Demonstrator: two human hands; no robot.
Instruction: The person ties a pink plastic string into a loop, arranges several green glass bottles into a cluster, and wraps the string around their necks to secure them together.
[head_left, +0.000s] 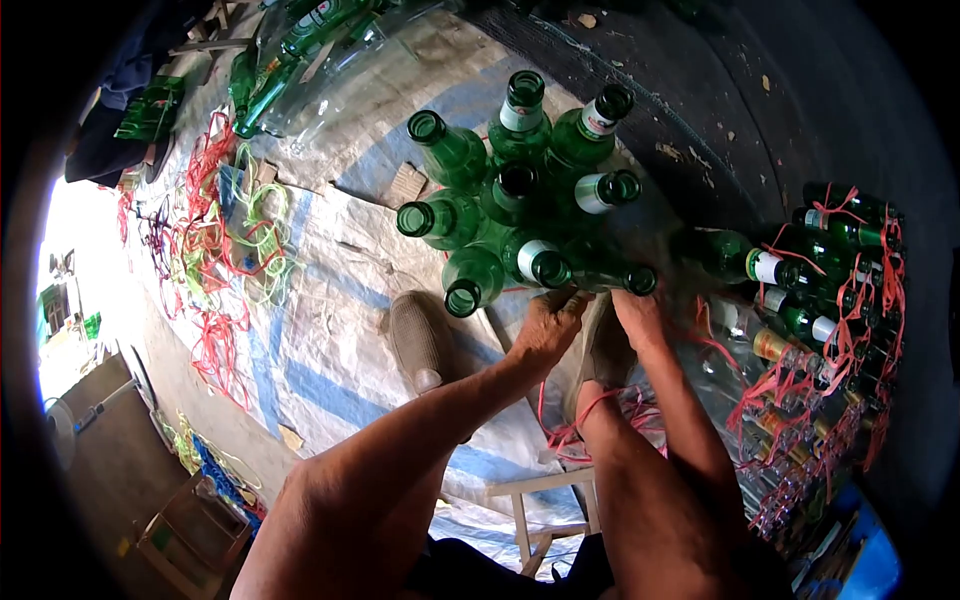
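Head view: green bottles (pixel 507 206) (clustered) beyond hands (pixel 549 328) (pixel 638 316).

The bottles (pixel 513 203) in the middle are translucent green, with white neck labels (pixel 521 117) on several. The sheet (pixel 335 240) beneath is off-white, striped blue. Tangled cords (pixel 205 195) at left mix red and yellow-green; cords (pixel 848 352) at right are pinkish red. Both shoes (pixel 420 338) are brown.

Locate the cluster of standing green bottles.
In the head view, the cluster of standing green bottles is above centre, slightly right, on the striped sheet, its near edge by the left hand and right hand.
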